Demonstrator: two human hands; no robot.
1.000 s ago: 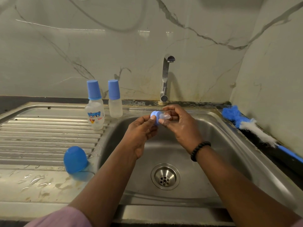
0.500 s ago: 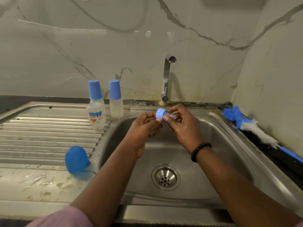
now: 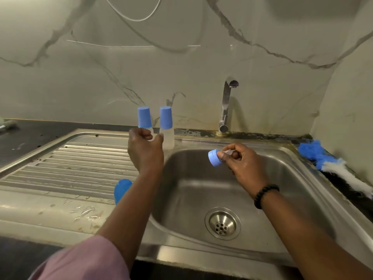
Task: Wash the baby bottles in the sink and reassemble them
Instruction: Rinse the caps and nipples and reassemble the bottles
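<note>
Over a steel sink [image 3: 282, 178], the right hand [image 3: 240, 164] pinches a clear teat [image 3: 227, 152] set in a blue ring [image 3: 214, 158], the ring pointing left of the fingers. The left hand [image 3: 144, 147] curls round the body of a capped bottle [image 3: 144, 118] on the drainboard [image 3: 60, 158], its blue cap just above the knuckles. A second bottle [image 3: 166, 128] stands just right of that hand. A loose blue cap [image 3: 121, 189] lies beside the left forearm, a brush [image 3: 331, 164] well right of the right hand.
</note>
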